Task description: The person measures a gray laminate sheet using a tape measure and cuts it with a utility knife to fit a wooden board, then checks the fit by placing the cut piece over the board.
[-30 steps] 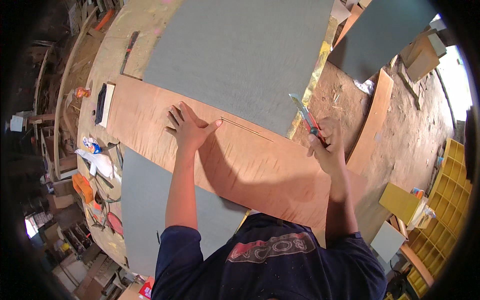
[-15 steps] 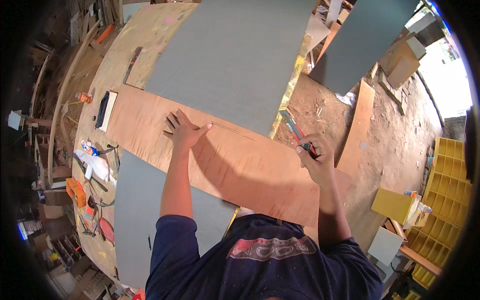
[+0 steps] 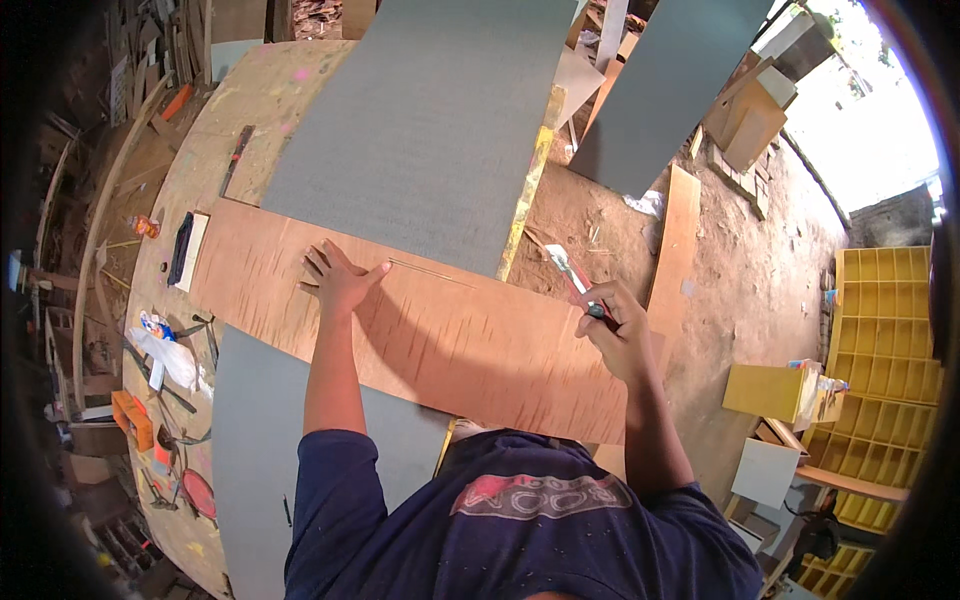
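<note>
A long reddish-brown plywood board point(image 3: 450, 345) lies across the bench, over grey sheets. My left hand point(image 3: 343, 285) is flat on its left half, fingers spread. Just right of that thumb, a thin dark line runs along the board close to its far edge. Above the board's right end, my right hand point(image 3: 618, 322) is closed round a red-and-black tool point(image 3: 572, 275) that looks like a utility knife. Its pale, shiny end points away from me, beyond the far edge. Fingers hide part of its handle.
Grey sheets point(image 3: 410, 130) extend beyond and beneath the board. On the bench's left lie a red-and-black hand tool point(image 3: 236, 160), a black-and-white block point(image 3: 190, 250), a plastic bag point(image 3: 170, 355) and an orange object point(image 3: 133, 420). A yellow compartmented rack point(image 3: 885, 340) stands right.
The whole view has shifted, so the scene sits further left. The tool in my right hand has turned slightly, its end catching more light. My left hand stays on the board.
</note>
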The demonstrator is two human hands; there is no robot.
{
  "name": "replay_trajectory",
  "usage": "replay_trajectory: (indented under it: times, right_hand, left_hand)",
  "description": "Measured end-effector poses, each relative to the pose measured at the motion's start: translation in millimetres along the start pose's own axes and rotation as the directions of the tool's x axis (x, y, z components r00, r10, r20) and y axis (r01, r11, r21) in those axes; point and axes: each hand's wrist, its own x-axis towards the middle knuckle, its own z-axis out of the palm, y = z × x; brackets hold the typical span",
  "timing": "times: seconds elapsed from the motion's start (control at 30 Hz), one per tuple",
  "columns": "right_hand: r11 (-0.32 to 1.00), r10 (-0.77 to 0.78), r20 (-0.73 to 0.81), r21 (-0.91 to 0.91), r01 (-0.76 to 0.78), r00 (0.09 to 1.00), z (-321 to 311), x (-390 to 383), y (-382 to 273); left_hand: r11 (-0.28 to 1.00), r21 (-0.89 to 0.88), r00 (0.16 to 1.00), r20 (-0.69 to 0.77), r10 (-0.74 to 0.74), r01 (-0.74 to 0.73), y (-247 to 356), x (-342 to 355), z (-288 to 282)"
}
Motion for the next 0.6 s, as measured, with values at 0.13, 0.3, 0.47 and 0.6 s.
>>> replay_trajectory:
  times: [0.13,0.3,0.47,0.6]
  right_hand:
    - [0.997,0.08,0.063,-0.012,-0.08,0.995,-1.0,-8.1,-11.5]
    - [0.991,-0.032,0.08,-0.124,0.042,0.996,-0.5,-16.0,8.0]
    - [1.0,0.018,-0.075,-0.009,-0.019,0.997,6.1,-20.3,10.8]
    - [0.992,0.041,-0.042,0.123,-0.036,0.998,8.6,-19.2,6.6]
  left_hand:
    - [1.0,-0.027,1.0,-0.004,0.002,-0.002,-2.8,-2.9,-0.4]
    - [0.999,-0.032,1.0,-0.006,0.01,-0.01,-2.5,-0.7,-0.1]
    - [1.0,-0.03,1.0,-0.004,0.009,-0.009,-4.9,-0.1,1.1]
    - [0.999,-0.039,1.0,-0.013,0.011,-0.011,-6.0,-0.5,0.8]
